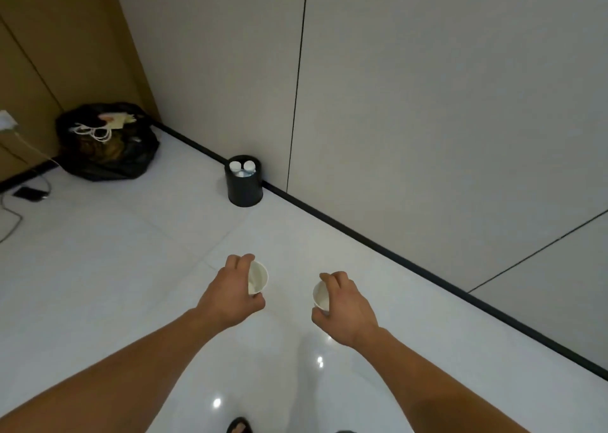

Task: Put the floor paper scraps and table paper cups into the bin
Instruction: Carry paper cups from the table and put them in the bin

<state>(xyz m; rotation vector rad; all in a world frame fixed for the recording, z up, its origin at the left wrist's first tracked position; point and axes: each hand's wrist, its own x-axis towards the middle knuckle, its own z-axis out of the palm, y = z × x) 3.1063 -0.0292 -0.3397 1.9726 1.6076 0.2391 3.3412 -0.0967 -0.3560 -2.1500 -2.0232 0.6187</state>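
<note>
My left hand [232,291] grips a white paper cup [258,278] from the side, its open mouth facing right. My right hand [345,307] grips a second white paper cup [320,296], mouth turned toward the left. Both hands are held out over the white tiled floor. Ahead of them, against the wall's black skirting, stands a small black round bin [244,185] with two white-capped bottles showing inside. No paper scraps show on the floor.
A stuffed black rubbish bag [108,143] lies in the far left corner by a wooden panel. A dark phone [28,193] and its cable lie on the floor at the left edge. A sandalled foot [239,426] shows at the bottom.
</note>
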